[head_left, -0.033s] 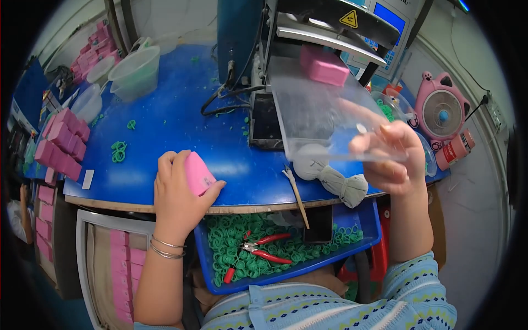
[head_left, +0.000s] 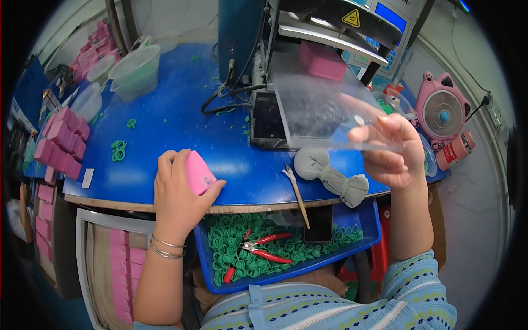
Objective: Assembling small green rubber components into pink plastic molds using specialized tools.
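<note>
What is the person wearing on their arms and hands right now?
Both hands are bare, without gloves. The left hand has thin silver bangles at the wrist and a bare forearm. The right hand has a bare forearm, with a blue, white and yellow patterned knit sleeve pushed up.

- My left hand (head_left: 179, 190) wraps its grip around a pink block (head_left: 198, 173) on the blue bench (head_left: 181, 124).
- My right hand (head_left: 388, 151) pinches a clear plastic sheet (head_left: 316, 102), raised above a grey cloth bundle (head_left: 330, 173).
- Below the bench edge, I see red pliers (head_left: 264, 250) lying among green rings in a blue tray (head_left: 360, 239).

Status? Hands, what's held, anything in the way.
Left hand grips pink block. Right hand holds clear plastic sheet. Grey cloth bundle under sheet.
</note>
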Motion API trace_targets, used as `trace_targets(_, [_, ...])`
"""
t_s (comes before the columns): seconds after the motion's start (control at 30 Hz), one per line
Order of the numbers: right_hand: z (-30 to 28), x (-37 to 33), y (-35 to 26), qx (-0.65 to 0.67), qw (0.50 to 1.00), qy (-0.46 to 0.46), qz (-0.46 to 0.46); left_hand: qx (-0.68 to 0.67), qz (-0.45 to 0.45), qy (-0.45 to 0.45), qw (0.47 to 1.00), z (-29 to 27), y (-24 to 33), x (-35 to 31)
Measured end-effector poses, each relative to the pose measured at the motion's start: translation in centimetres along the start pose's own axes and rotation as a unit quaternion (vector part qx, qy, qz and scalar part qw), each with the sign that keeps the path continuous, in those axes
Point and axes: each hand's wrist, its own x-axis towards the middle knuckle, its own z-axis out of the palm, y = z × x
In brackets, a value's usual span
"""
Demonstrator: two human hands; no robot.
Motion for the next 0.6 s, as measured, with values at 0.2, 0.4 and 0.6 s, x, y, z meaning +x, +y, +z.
trace_targets(0.2, [0.5, 1.0, 1.5, -0.119, 0.953, 0.241, -0.142, 0.006, -0.009, -0.009, 1.0, -0.2, 0.1, -0.2])
trace_targets(0.4, [-1.7, 1.4, 2.5, -0.301, 0.902, 0.218, -0.221, 0.01, -0.014, -0.009, 1.0, -0.4, 0.1, -0.3])
trace_targets(0.6, [-3.1, 1.6, 3.1, -0.326, 0.884, 0.222, -0.249, 0.025, 0.019, -0.002, 1.0, 0.0, 0.0, -0.1])
